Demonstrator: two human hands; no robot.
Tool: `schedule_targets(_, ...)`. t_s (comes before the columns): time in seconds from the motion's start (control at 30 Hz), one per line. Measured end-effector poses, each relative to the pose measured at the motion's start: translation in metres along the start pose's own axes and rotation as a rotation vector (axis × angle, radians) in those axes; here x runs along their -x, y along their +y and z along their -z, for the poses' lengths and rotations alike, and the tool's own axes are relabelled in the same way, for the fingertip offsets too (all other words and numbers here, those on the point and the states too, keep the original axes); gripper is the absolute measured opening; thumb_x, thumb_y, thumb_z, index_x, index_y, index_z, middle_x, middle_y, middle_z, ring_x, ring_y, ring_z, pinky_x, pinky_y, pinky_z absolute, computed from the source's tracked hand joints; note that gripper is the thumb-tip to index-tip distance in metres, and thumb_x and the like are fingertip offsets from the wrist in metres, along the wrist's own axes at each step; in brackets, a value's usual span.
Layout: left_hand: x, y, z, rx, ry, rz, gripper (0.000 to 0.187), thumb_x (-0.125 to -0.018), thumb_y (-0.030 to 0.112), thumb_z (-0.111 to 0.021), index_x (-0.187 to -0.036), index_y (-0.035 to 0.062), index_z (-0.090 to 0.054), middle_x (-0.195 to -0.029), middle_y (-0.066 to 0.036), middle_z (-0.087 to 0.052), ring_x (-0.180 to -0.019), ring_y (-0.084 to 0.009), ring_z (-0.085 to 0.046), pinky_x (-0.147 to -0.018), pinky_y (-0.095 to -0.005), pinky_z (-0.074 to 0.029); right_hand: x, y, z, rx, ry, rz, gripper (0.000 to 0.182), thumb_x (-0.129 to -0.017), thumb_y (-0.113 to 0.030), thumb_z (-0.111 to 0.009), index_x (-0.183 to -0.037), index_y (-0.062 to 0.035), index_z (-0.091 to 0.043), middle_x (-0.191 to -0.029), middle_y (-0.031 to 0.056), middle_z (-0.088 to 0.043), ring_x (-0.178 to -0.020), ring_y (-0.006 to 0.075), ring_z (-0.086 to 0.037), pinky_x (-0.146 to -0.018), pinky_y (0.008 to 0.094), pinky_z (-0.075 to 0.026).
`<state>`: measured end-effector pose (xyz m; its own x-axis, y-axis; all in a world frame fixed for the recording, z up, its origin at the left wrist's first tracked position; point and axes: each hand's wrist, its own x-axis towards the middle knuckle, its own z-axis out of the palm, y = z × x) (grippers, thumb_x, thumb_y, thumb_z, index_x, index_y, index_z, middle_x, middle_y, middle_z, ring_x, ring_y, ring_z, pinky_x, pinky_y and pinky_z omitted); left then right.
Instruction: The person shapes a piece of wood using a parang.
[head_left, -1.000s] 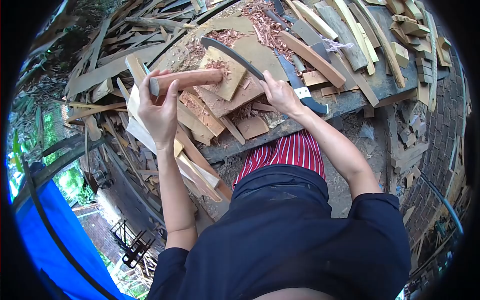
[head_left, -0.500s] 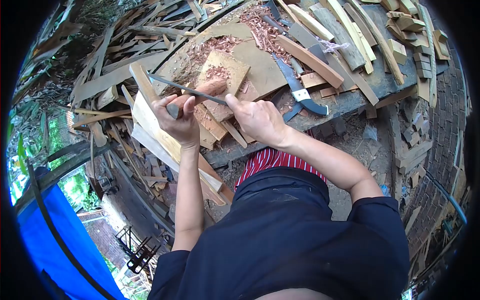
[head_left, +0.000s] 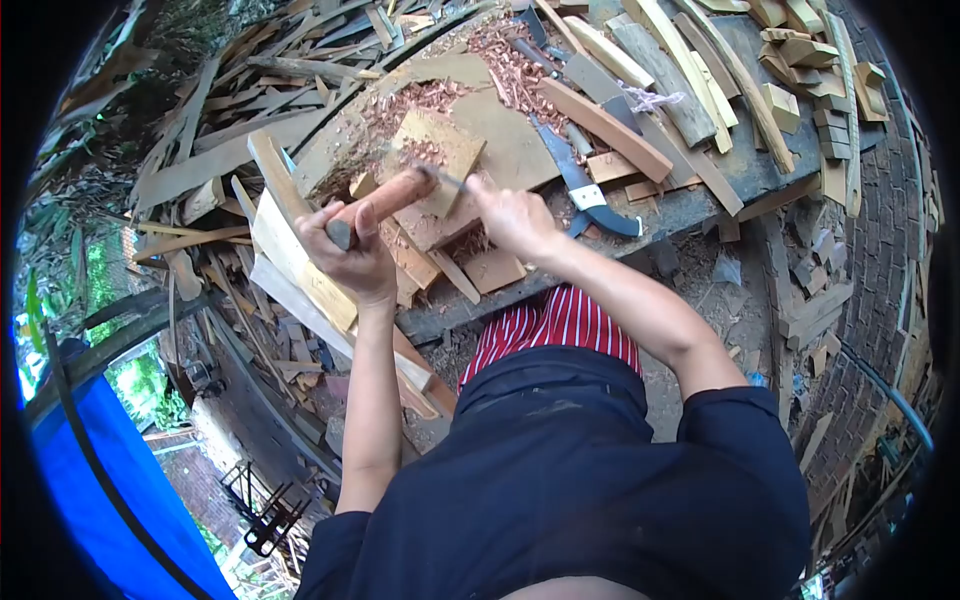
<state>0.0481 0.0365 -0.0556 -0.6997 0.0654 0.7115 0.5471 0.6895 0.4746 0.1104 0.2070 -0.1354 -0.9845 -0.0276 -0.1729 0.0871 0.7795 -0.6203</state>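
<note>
My left hand [head_left: 352, 262] is wrapped round the near end of a rounded reddish wooden piece [head_left: 392, 196], with its dark cut end facing me. The far end of that piece lies over a square wooden block [head_left: 452, 150] strewn with shavings. Closed in my right hand [head_left: 517, 226] is a thin dark metal file [head_left: 450, 181], whose tip is by the far end of the wooden piece. The file is partly blurred and its handle is hidden in my fist. Right of the block lies a large knife [head_left: 607, 215] with a black hooked handle and white collar.
Reddish shavings [head_left: 515, 85] cover part of the workbench [head_left: 665, 238]. Long wooden strips [head_left: 610, 128] lie at the back right, beside stacked small blocks [head_left: 832, 130]. Scrap wood [head_left: 235, 120] is heaped at the left. A blue sheet [head_left: 120, 490] hangs at lower left.
The file has swung from across the middle of the wooden piece to its far end, and less of it shows. My right hand has shifted right. The view has moved slightly.
</note>
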Motion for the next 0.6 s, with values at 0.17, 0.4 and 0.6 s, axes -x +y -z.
schedule_targets(0.17,-0.003,-0.001,-0.002,-0.033,0.02,0.045,0.044,-0.087,0.041,-0.065,-0.089,0.0015,-0.048,-0.078,-0.01,-0.051,-0.071,-0.0233,-0.052,-0.068,-0.0357,-0.043,0.027,-0.037,0.024,-0.17,0.162,0.189,0.031,-0.086,-0.008,-0.048,-0.116,-0.005,-0.046,-0.061,0.0197,-0.061,-0.058,0.0373,-0.064,-0.048,0.0487,-0.051)
schedule_targets(0.4,-0.009,-0.014,0.0,0.005,0.06,0.191,0.044,-0.09,0.043,-0.061,-0.082,0.0018,-0.047,-0.075,-0.007,-0.049,-0.068,-0.0203,-0.049,-0.066,-0.0331,-0.042,0.016,-0.051,0.026,-0.087,0.131,0.182,0.035,-0.082,-0.005,-0.05,-0.117,-0.0069,-0.047,-0.059,0.0168,-0.061,-0.056,0.0324,-0.065,-0.045,0.0459,-0.051)
schedule_targets(0.6,-0.003,-0.008,0.001,0.026,0.072,0.063,0.044,-0.087,0.042,-0.065,-0.087,0.0017,-0.049,-0.079,-0.008,-0.048,-0.07,-0.0194,-0.051,-0.067,-0.0313,-0.042,0.005,-0.001,-0.001,-0.013,0.084,0.119,0.036,-0.083,-0.006,-0.046,-0.119,-0.0093,-0.047,-0.065,0.0162,-0.064,-0.057,0.033,-0.065,-0.045,0.0461,-0.051)
